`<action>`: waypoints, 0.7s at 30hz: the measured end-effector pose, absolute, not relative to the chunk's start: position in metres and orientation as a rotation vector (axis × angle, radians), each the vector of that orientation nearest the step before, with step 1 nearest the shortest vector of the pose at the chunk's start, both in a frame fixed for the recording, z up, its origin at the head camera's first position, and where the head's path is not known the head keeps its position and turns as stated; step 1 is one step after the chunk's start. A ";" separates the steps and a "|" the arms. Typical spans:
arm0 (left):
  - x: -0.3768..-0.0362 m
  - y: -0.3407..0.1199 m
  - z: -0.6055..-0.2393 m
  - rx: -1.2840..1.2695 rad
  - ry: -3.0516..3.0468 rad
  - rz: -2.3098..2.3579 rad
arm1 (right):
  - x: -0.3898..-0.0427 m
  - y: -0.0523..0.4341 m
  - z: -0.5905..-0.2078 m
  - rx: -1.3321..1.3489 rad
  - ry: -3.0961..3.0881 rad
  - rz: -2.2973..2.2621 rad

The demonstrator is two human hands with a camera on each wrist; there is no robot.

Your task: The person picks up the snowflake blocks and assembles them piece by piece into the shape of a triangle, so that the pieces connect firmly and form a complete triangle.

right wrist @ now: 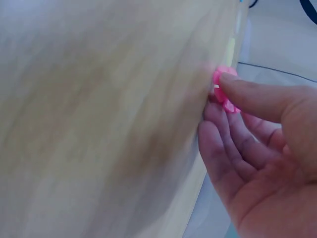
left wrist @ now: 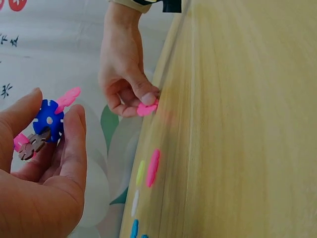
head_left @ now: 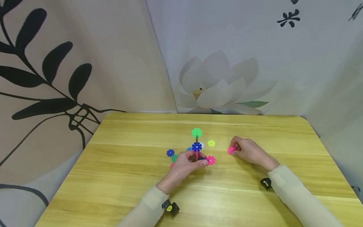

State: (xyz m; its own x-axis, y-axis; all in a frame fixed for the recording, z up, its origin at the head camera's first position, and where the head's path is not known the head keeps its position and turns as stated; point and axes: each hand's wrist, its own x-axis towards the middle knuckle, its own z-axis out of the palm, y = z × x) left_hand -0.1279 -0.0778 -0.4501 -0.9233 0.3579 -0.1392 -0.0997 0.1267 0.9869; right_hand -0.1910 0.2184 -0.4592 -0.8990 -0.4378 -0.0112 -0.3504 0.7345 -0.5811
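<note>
Near the middle of the table, my left hand [head_left: 185,167] holds a joined piece of notched plastic snowflake discs between thumb and fingers. A green disc [head_left: 197,132] tops it, with a blue disc [head_left: 197,147] below. In the left wrist view, another blue disc [left wrist: 49,120] sits between the fingertips, joined to a brown disc [left wrist: 33,145] and a pink disc [left wrist: 68,99]; the fingers hide part of the piece. Off to the right, my right hand [head_left: 250,152] pinches a single pink snowflake disc [head_left: 231,150] between thumb and finger, close over the wood.
Loose discs lie about the left hand on the wooden table [head_left: 241,201]: a yellow one [head_left: 211,143], a white one [head_left: 202,145] and a dark blue one [head_left: 170,153]. A teal disc [head_left: 174,158] is partly covered by the left hand. Printed walls [head_left: 119,63] stand behind the table.
</note>
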 end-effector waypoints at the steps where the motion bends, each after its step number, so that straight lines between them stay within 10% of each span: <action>1: -0.128 -0.078 -0.450 0.251 2.065 1.861 | -0.190 0.219 -0.459 -0.636 2.778 -0.900; 21: -0.127 -0.080 -0.452 0.210 1.986 1.930 | -0.162 0.213 -0.449 -0.587 2.791 -1.061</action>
State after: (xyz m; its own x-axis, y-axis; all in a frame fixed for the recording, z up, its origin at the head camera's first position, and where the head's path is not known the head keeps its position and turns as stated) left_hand -0.1271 -0.0797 -0.4520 -0.9234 0.3521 -0.1529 -0.1428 0.0548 0.9882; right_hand -0.1622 0.2132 -0.4493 -0.9208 -0.3876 0.0435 -0.3186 0.6832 -0.6570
